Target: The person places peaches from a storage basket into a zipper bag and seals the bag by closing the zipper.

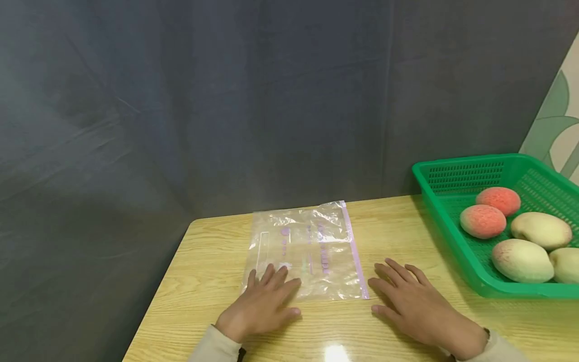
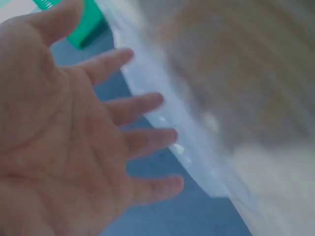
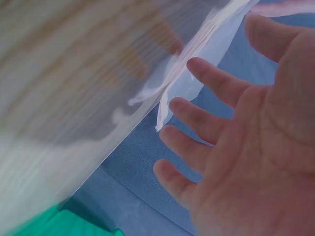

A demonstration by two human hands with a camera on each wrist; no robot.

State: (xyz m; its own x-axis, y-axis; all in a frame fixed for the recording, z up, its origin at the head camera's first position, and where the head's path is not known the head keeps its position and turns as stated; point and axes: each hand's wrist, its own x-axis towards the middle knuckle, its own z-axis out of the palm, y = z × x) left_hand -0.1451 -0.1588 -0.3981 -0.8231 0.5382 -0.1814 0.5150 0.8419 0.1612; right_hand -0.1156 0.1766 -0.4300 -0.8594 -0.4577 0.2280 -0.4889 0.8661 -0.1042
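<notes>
At seven o'clock on the clear plastic bag with purple printing (image 1: 303, 251), the left grip (image 1: 264, 306), a bare hand, is released, its fingers spread and palm down over the bag's near edge; whether the fingertips touch the film cannot be told. At four o'clock on the bag, the right grip (image 1: 413, 309) is likewise released, fingers spread, fingertips just beside the lilac strip (image 1: 354, 251) that runs along the bag's three o'clock side. The bag lies flat, slightly wrinkled, on the pale wood-grain surface (image 1: 194, 281), near its far edge. Light beige sleeves (image 1: 214, 348) cover both forearms.

At two o'clock from the right grip stands a green plastic basket with slotted walls (image 1: 520, 290). It holds two reddish oval fruits (image 1: 483, 221), with three pale yellowish oval fruits (image 1: 522, 260) at four o'clock from them. At twelve o'clock, behind the surface, hangs a dark grey cloth (image 1: 289, 100); at one o'clock beyond the basket shows a green-and-cream patterned panel (image 1: 554, 118).
</notes>
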